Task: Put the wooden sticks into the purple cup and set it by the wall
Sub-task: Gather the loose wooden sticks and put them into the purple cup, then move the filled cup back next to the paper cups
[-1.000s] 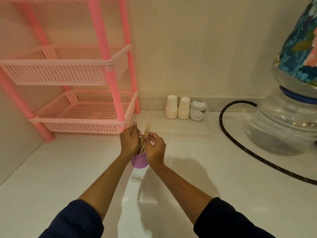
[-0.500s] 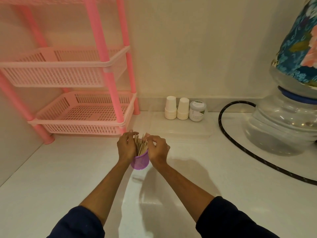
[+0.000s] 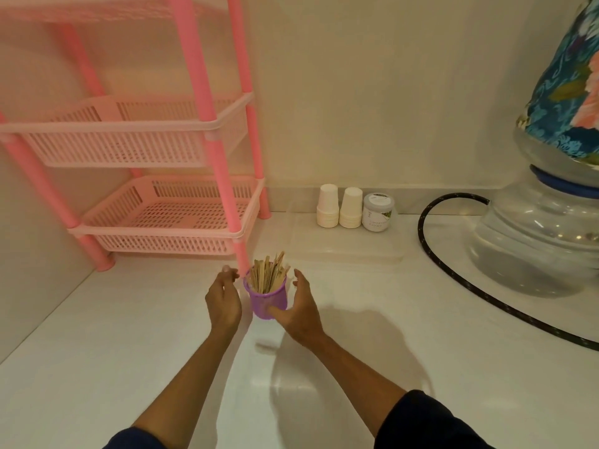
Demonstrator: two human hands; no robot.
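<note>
The purple cup (image 3: 267, 298) stands upright on the white counter (image 3: 129, 335), just in front of the pink rack's front leg. A bundle of flat wooden sticks (image 3: 269, 274) stands inside it, fanned a little and leaning right. My left hand (image 3: 223, 299) hovers just left of the cup, fingers relaxed, with a small gap to it. My right hand (image 3: 299, 311) cups around the right side with spread fingers. Its thumb lies against the cup's lower front, and its fingers stay clear of the rim.
A pink tiered basket rack (image 3: 168, 218) fills the back left corner. By the wall stand two stacks of white paper cups (image 3: 338, 207) and a small jar (image 3: 379, 212), behind a clear shallow tray (image 3: 346, 247). A black hose (image 3: 431, 254) curves toward a large water bottle (image 3: 538, 241) at right.
Both hands let go of the sticks and spread apart to either side of the cup. The sticks now stand in the cup on their own.
</note>
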